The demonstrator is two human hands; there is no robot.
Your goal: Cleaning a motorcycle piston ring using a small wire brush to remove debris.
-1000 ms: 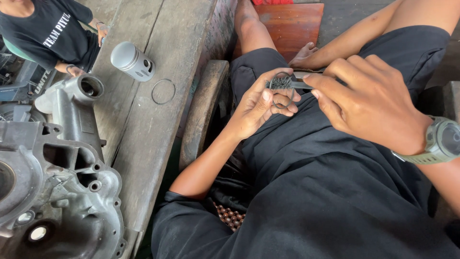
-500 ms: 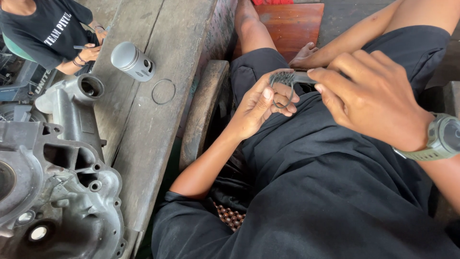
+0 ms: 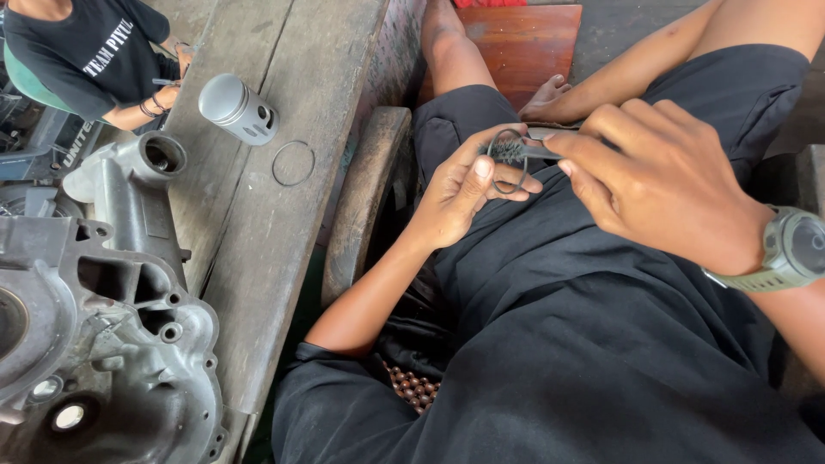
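A seated person in dark shorts and a dark shirt looks down at their own lap, where both hands meet. The left hand (image 3: 464, 193) pinches a thin dark metal ring (image 3: 507, 163) between thumb and fingers, closed lightly on its rim so the ring stands nearly upright above the thigh. The right hand (image 3: 662, 185), with a grey-green wristwatch (image 3: 795, 249) on its wrist, has its fingers closed around the handle of a small wire brush (image 3: 520, 151), whose dark bristle head lies against the ring (whether it passes through the loop cannot be told). To the person's left stands a weathered wooden desk (image 3: 284, 249). Towards its far end a silver piston (image 3: 236, 109) lies on its side, and just beside it, nearer the right edge, a second thin ring (image 3: 294, 163) lies flat on the planks. Along the desk's left edge, running to its near corner, sits a large grey cast-metal engine casing (image 3: 103, 318) with bolt holes and an open round port. Beyond the far left corner another person in a black printed shirt (image 3: 86, 56) crouches, hands together over something too small to make out. A reddish wooden board (image 3: 524, 43) lies past the knees.
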